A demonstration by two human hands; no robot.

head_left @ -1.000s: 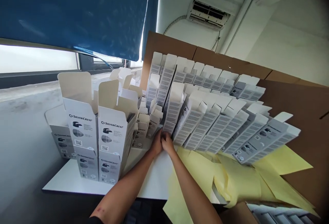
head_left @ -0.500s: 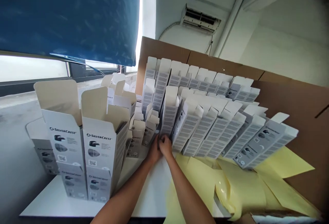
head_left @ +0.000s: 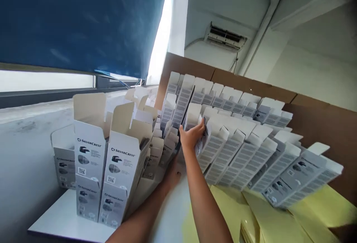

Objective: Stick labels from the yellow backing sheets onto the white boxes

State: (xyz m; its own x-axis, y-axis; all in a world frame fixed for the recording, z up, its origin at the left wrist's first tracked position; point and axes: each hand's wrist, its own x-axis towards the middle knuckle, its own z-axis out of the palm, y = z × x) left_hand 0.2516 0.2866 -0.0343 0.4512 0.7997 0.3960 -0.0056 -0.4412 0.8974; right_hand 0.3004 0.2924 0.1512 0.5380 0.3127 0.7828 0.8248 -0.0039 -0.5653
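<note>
A tall grey-and-white carton [head_left: 193, 113] with its top flap up stands in the gap between the left and right groups of boxes. Around its upper part, thumb on one side and fingers on the other, my right hand [head_left: 192, 136] is closed. Low down by the same carton's base is my left hand [head_left: 173, 174], blurred, its fingers mostly hidden. Just left of it stand smaller-looking open cartons [head_left: 156, 154]. A row of open cartons [head_left: 237, 154] leans to the right of my right hand.
Large printed cartons [head_left: 90, 154] stand at the left front of the white table [head_left: 64, 213]. Yellow sheets [head_left: 223, 206] lie at the right front. Brown cardboard [head_left: 315, 120] walls the back and right. A blue blind [head_left: 78, 23] covers the window.
My right hand has risen from beside my left hand at the carton's base to its upper part. My left hand stays low. The view has shifted, so everything sits lower and further right.
</note>
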